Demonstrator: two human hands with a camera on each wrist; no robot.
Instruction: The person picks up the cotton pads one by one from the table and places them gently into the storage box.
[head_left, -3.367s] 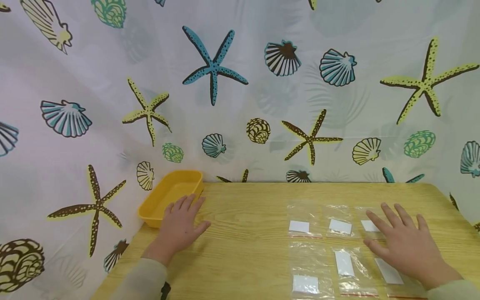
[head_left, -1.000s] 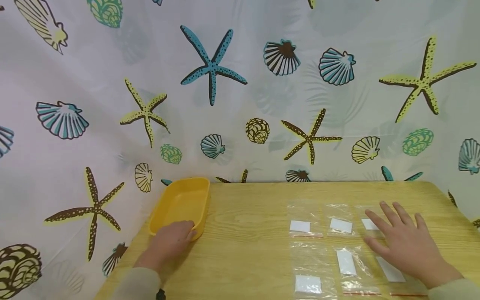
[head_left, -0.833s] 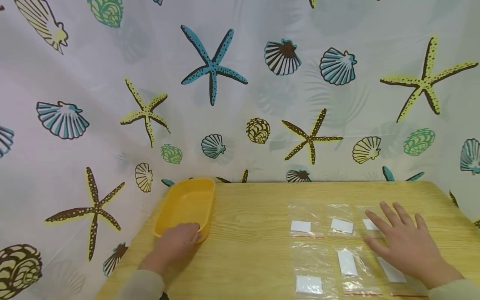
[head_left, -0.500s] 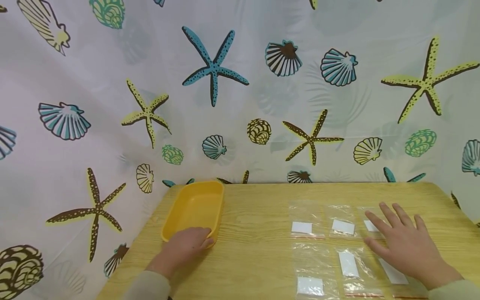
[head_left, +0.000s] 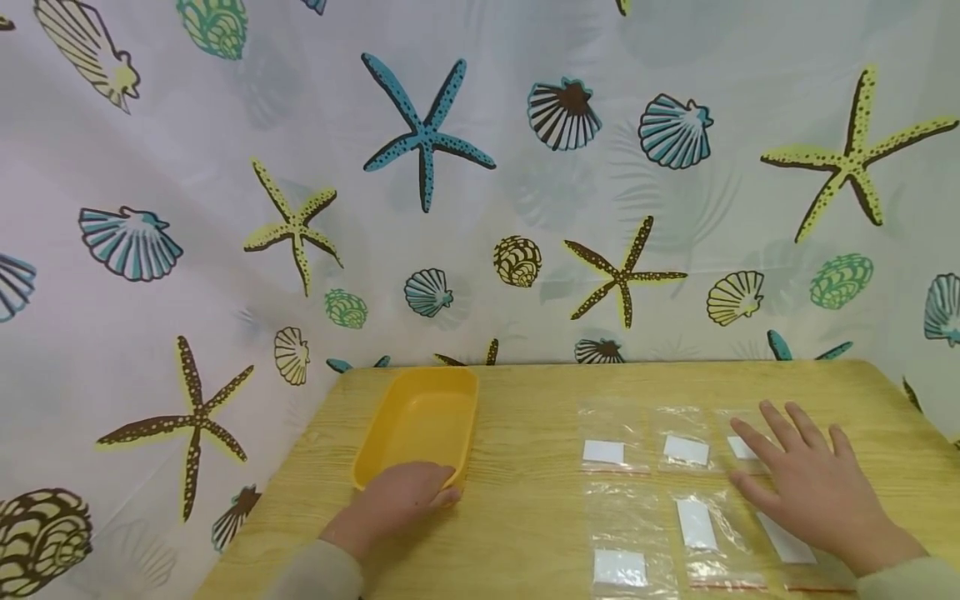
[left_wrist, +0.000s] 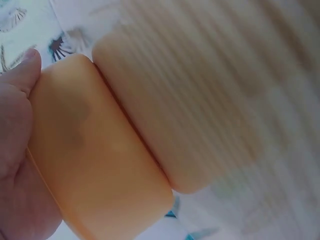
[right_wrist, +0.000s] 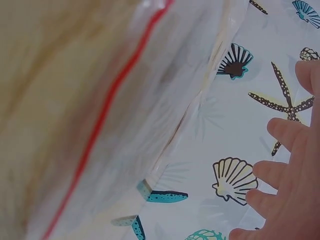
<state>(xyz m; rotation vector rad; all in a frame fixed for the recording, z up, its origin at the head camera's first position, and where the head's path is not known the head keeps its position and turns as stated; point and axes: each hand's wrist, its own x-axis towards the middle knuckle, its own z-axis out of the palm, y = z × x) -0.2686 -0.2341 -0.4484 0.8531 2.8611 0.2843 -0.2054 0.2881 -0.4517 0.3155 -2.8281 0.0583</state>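
A yellow-orange plastic tray [head_left: 431, 425] with rounded corners stands on the left part of the table, nothing in it. My left hand [head_left: 401, 504] grips its near rim, thumb on the right; the left wrist view shows the tray's outer side [left_wrist: 95, 145] against the palm. Over on the right, my right hand [head_left: 817, 492] has its fingers spread and holds nothing. Beneath and beside it lie several clear zip bags [head_left: 626, 512], each with a white card [head_left: 619, 567]. The right hand partly covers two of them. A red zip line [right_wrist: 107, 102] crosses the right wrist view.
The wood-grain table [head_left: 517, 467] runs back to a white curtain [head_left: 487, 100] printed with starfish and shells. The curtain also hangs along the left and right sides. Bare wood shows between the tray and the bags.
The left hand, at first spread beside the tray, has taken hold of its near rim. It has drawn the tray rightward and nearer. The right hand and bags have stayed in place.
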